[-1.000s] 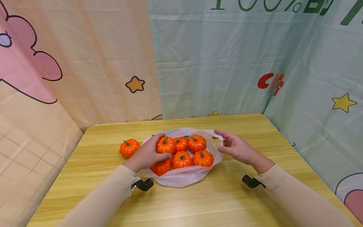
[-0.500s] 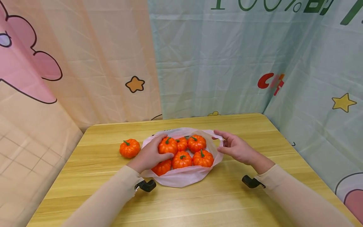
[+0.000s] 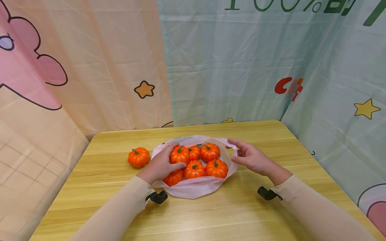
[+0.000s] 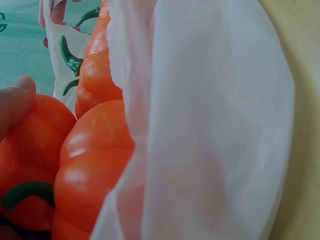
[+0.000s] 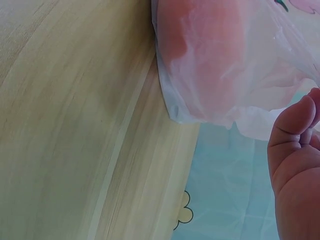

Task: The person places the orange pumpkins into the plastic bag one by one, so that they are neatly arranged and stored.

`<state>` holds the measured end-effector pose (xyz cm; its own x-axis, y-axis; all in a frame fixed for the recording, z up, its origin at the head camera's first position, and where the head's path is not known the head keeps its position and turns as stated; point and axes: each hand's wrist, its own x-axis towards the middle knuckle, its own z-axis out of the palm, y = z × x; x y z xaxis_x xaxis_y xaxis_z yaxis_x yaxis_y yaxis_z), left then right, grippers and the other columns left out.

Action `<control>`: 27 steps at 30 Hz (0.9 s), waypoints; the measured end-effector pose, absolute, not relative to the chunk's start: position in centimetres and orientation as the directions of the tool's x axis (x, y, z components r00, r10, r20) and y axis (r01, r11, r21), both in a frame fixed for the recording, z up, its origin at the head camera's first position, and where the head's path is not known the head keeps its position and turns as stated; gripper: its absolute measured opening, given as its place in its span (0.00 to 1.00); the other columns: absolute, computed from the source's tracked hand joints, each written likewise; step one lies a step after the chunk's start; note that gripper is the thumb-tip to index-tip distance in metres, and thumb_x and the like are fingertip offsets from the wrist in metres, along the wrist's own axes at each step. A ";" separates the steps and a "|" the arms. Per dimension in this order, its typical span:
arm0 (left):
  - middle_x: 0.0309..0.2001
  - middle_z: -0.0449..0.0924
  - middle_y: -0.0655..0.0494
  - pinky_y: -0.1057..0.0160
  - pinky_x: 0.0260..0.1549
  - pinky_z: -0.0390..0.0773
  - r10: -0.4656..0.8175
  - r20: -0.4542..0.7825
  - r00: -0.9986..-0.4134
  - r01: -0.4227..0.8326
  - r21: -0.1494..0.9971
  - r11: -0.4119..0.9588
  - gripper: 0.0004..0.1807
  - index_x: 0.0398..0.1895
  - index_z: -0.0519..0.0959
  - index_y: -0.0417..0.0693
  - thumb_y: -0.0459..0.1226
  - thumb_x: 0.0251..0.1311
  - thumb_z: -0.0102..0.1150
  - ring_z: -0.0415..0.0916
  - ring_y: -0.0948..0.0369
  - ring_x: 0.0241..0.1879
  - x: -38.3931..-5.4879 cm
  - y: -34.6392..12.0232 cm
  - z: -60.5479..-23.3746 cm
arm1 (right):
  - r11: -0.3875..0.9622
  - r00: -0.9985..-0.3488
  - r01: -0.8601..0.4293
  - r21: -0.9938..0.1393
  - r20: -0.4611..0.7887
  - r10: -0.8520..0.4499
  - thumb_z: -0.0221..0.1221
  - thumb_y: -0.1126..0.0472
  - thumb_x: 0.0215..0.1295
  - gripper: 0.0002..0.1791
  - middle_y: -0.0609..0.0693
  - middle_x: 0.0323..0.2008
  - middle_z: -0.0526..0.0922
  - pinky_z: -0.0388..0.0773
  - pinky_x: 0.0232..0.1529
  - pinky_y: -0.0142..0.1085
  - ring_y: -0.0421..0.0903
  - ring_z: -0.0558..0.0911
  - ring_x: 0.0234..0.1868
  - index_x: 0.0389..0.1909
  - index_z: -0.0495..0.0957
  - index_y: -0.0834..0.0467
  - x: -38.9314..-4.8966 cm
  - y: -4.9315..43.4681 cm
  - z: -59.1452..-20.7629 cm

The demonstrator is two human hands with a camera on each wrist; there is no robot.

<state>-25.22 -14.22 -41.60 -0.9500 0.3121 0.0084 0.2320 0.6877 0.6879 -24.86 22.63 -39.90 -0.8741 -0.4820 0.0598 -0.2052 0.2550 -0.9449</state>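
A thin, pale pink plastic bag (image 3: 193, 192) lies spread wide at its mouth on the table, with several small orange pumpkins (image 3: 194, 169) with green stems inside. At its left side my left hand (image 3: 159, 164) holds one pumpkin (image 3: 180, 155) among the others, thumb on the near side and fingers over the far side. My right hand (image 3: 253, 158) pinches the bag's loop handle at the right. In the right wrist view the bag (image 5: 220, 65) stretches toward the thumb (image 5: 295, 117), an orange shape showing through. The left wrist view shows the left thumb (image 4: 17, 102) against a pumpkin.
A single pumpkin (image 3: 138, 157) stands on the wooden table (image 3: 217, 217) outside the bag, just left of my left hand. Printed curtains (image 3: 220, 67) hang behind the table and at both sides. A black wrist mount (image 3: 158, 197) juts from each sleeve.
My left hand has shifted slightly right with the pumpkin it holds, deeper over the bag. The right hand keeps its place on the handle.
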 end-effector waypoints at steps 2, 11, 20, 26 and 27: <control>0.78 0.65 0.49 0.41 0.70 0.73 0.310 0.008 -0.951 0.230 0.689 0.688 0.48 0.82 0.60 0.55 0.54 0.63 0.72 0.71 0.46 0.70 -25.2 -14.2 -41.7 | 0.256 -0.876 -0.205 -0.945 0.060 -0.479 0.60 0.73 0.71 0.41 0.75 0.72 0.66 0.78 0.37 0.26 0.41 0.72 0.37 0.81 0.53 0.71 -24.8 22.6 -39.9; 0.78 0.66 0.49 0.42 0.71 0.73 0.315 0.010 -0.949 0.235 0.690 0.685 0.48 0.82 0.60 0.55 0.53 0.63 0.72 0.72 0.47 0.70 -25.1 -14.1 -41.8 | 0.266 -0.880 -0.202 -0.943 0.055 -0.472 0.60 0.72 0.71 0.41 0.74 0.72 0.67 0.74 0.33 0.24 0.42 0.71 0.37 0.81 0.53 0.71 -24.8 22.5 -39.9; 0.77 0.66 0.49 0.43 0.71 0.73 0.312 0.007 -0.950 0.233 0.682 0.693 0.48 0.82 0.60 0.55 0.53 0.63 0.72 0.72 0.47 0.69 -25.1 -14.0 -41.6 | 0.274 -0.880 -0.205 -0.940 0.054 -0.472 0.61 0.72 0.71 0.41 0.74 0.72 0.67 0.74 0.33 0.24 0.41 0.71 0.37 0.81 0.53 0.71 -24.8 22.6 -39.9; 0.78 0.66 0.49 0.43 0.70 0.74 0.311 0.001 -0.950 0.229 0.677 0.699 0.48 0.82 0.60 0.55 0.54 0.63 0.72 0.72 0.47 0.69 -25.1 -14.0 -41.6 | 0.270 -0.878 -0.207 -0.940 0.057 -0.475 0.61 0.72 0.71 0.41 0.74 0.72 0.67 0.75 0.34 0.24 0.41 0.71 0.37 0.81 0.53 0.71 -24.9 22.6 -39.9; 0.78 0.66 0.49 0.43 0.70 0.74 0.311 0.001 -0.950 0.230 0.676 0.700 0.48 0.82 0.60 0.55 0.54 0.63 0.72 0.72 0.47 0.69 -25.1 -14.0 -41.6 | 0.270 -0.878 -0.206 -0.941 0.057 -0.475 0.61 0.72 0.71 0.41 0.74 0.72 0.67 0.75 0.34 0.24 0.41 0.71 0.37 0.81 0.53 0.71 -24.9 22.6 -39.9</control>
